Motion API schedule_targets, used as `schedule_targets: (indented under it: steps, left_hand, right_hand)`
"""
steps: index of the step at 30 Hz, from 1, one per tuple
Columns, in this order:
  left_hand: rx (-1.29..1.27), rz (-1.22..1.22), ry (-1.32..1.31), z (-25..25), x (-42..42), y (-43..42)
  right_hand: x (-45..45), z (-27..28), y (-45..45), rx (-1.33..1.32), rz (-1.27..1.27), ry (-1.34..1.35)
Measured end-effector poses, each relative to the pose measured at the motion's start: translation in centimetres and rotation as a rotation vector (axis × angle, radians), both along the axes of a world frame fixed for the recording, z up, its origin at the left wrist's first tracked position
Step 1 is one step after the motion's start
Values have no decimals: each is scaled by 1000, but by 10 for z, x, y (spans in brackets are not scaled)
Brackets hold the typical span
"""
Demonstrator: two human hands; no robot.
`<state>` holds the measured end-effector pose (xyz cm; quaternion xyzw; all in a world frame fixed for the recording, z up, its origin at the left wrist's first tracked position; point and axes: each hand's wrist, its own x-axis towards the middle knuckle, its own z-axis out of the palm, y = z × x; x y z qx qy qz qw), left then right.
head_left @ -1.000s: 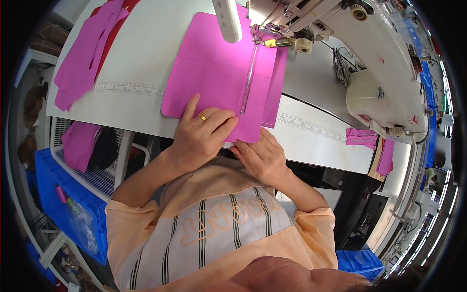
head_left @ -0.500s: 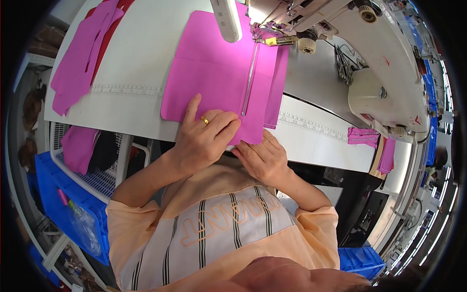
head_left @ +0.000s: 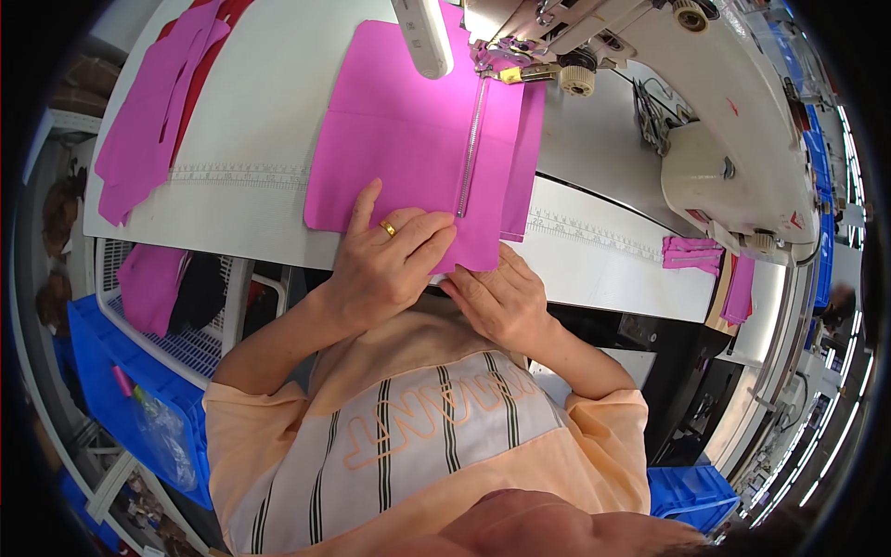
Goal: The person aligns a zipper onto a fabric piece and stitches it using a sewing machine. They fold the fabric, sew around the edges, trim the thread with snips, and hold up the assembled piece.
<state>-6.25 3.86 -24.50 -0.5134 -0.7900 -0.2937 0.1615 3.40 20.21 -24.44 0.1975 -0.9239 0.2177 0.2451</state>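
Observation:
A bright pink fabric panel (head_left: 399,148) lies on the white table under the sewing machine's presser foot (head_left: 487,70). A silver zipper (head_left: 471,153) runs lengthwise along it, its top end at the foot. My left hand (head_left: 394,255), with a gold ring, rests on the panel's near part, fingers spread and fingertips beside the zipper's lower end; its thumb is hidden. At the near right corner, my right hand (head_left: 501,292) is closed on the panel's edge, part of its fingers hidden beneath. Another pink layer (head_left: 524,172) shows under the panel's right side.
The sewing machine (head_left: 733,102) arches over the table's right side. Pink and red cut pieces (head_left: 153,121) lie at the left. Small zippered pink pieces (head_left: 691,254) sit at the right. A white basket (head_left: 195,348) and blue crate (head_left: 139,399) stand below left.
The view has shifted very slightly, and the panel's right edge sits a touch further left. Both hands keep the same hold and place on the fabric.

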Motion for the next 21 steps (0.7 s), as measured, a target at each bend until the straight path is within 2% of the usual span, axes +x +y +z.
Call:
schedule_targets:
  steps: [4,14,17,18,21]
  left_hand:
    - [-71,-31,-92,6,0,-1]
    - [-95,-42,-65,6,1,-2]
    - [-129,-41,-16,7,2,-4]
    - [-142,-34,7,7,3,-4]
    - [-153,-22,35,5,6,-4]
  right_hand:
    - [-2,2,0,-4,10,11]
    - [4,6,5,39,83,-49]
    - [23,3,20,-140,276,-31]
    - [30,15,34,5,276,-298]
    - [1,30,42,-10,-65,-148]
